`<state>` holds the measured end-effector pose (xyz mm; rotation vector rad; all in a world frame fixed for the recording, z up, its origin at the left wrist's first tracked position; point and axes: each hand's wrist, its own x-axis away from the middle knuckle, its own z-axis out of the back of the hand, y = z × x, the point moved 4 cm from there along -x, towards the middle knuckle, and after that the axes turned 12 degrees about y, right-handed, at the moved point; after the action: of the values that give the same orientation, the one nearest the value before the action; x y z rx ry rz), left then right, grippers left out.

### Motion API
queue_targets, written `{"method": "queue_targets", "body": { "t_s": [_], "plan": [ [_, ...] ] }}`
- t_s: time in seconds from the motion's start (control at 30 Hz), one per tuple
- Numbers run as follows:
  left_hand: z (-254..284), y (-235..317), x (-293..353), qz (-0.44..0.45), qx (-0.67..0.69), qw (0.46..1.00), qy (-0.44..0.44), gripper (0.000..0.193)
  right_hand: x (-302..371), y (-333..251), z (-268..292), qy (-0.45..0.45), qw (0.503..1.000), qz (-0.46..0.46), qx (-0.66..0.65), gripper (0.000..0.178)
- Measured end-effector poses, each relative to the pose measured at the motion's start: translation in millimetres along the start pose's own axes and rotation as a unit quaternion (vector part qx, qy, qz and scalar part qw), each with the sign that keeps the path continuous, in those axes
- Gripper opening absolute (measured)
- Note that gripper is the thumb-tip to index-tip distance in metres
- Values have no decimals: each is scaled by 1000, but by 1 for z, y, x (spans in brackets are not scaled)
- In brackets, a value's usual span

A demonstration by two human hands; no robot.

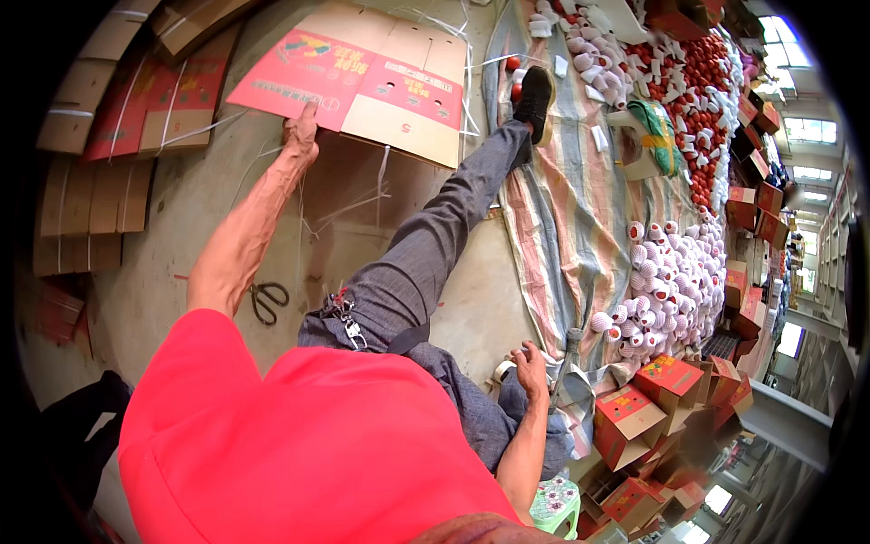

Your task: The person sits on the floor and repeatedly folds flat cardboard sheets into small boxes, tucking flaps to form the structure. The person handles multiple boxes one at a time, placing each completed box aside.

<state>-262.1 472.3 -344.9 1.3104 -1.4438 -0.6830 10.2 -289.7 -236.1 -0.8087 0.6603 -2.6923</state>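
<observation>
Flattened carton (358, 77) on concrete floor (181, 208), left fingers (304, 122) pinching its edge, beside striped tarp (571, 199).

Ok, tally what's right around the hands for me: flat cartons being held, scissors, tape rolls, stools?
Flat carton, gripped at its edge by the left hand: 1
Scissors on the floor: 1
Tape roll beside the right hand: 1
Green plastic stool: 1
Total: 4

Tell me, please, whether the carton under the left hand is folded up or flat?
Flat: the carton lies unfolded on the floor, flaps spread, left hand gripping its edge.
</observation>
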Motion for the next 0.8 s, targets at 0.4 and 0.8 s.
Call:
{"method": "queue_targets", "body": {
  "t_s": [0.4,0.8],
  "plan": [
    [-123,248,254,-552,-213,780,-204,15,1,-28,-8,26,1000,-11,0,53],
    [-205,341,462,-465,-80,675,-567,17,18,-106,83,345,916,205,-25,50]
  ]
}}
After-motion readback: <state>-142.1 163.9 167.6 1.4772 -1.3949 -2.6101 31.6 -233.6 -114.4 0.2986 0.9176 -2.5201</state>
